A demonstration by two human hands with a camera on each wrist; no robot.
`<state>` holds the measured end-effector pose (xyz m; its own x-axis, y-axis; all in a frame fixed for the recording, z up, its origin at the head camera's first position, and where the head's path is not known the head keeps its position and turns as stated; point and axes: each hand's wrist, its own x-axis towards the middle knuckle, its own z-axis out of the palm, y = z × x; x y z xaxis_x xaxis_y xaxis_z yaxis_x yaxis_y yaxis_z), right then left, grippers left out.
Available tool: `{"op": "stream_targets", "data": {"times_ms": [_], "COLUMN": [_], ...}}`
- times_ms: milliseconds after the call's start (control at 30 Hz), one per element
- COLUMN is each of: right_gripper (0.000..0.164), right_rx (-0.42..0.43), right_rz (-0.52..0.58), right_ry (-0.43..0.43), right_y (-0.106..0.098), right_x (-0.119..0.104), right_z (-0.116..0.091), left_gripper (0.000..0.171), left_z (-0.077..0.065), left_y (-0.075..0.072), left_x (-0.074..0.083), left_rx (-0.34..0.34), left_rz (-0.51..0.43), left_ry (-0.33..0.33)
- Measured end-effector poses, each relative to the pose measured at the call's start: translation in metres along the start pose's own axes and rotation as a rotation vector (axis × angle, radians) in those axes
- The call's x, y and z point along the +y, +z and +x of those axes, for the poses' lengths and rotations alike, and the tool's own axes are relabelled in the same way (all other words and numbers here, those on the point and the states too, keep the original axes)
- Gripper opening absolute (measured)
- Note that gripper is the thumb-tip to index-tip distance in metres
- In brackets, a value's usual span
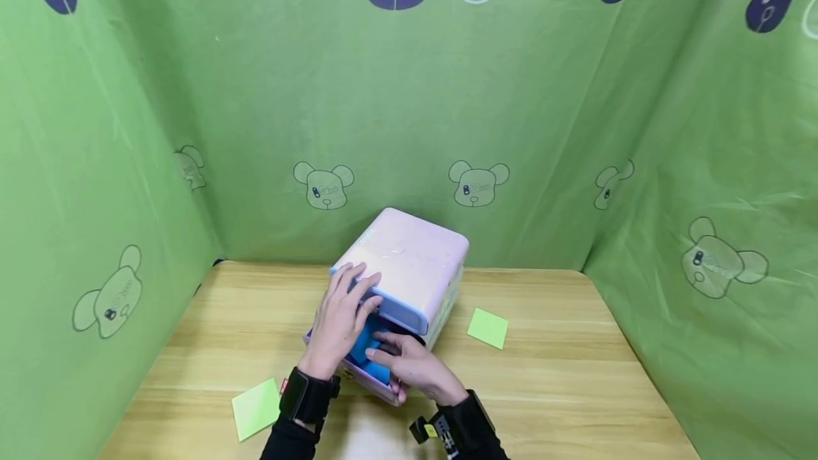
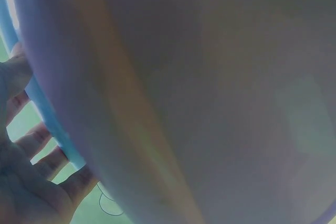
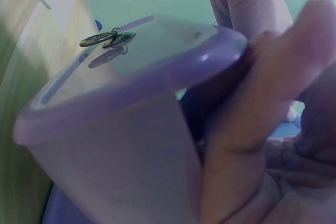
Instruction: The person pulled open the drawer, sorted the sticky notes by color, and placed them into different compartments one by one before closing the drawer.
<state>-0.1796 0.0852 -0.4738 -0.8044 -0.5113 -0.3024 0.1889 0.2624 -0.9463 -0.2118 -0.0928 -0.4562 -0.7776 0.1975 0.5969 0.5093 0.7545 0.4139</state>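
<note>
A small plastic drawer box (image 1: 409, 254) with a pinkish lilac top and blue front trim stands askew on the table. Its drawer (image 1: 377, 389) sticks out toward me, with blue things (image 1: 363, 344) inside whose kind I cannot make out. My left hand (image 1: 339, 321) rests on the box's top front edge, fingers on top and thumb by the trim (image 2: 52, 124). The right hand (image 1: 415, 368) reaches over the drawer's right corner. Its thumb and index finger stand apart above the blue things, while a lower finger lies outside the purple rim (image 3: 157, 77).
Green paper squares lie to the left (image 1: 255, 409) and right (image 1: 488, 328) of the box on the wooden table (image 1: 543, 389). A ring with a leaf charm (image 3: 119, 40) hangs on the drawer front. Green cloth (image 1: 396, 91) encloses the table at the back and sides.
</note>
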Motion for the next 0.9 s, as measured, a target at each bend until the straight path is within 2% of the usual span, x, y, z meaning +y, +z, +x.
{"op": "stream_targets", "data": {"times_ms": [400,733,900], "right_gripper": [0.071,0.069,0.069], "right_rx": [0.001,0.009,0.024], "right_rz": [-0.052,-0.015,-0.02], "right_ry": [-0.026,-0.038,-0.049], "right_y": [-0.0031,-0.0027,-0.0007], "right_x": [-0.0014,-0.0014,-0.0008], "right_z": [0.0012,-0.0015,-0.002], "left_gripper": [0.037,0.038,0.038], "left_z": [0.003,0.0031,0.0015], "left_y": [-0.0008,-0.0007,-0.0007], "left_x": [0.002,0.0015,0.0009], "left_rx": [0.01,-0.026,0.0], "left_rz": [-0.01,-0.016,-0.004], "left_ry": [0.004,-0.014,0.002]}}
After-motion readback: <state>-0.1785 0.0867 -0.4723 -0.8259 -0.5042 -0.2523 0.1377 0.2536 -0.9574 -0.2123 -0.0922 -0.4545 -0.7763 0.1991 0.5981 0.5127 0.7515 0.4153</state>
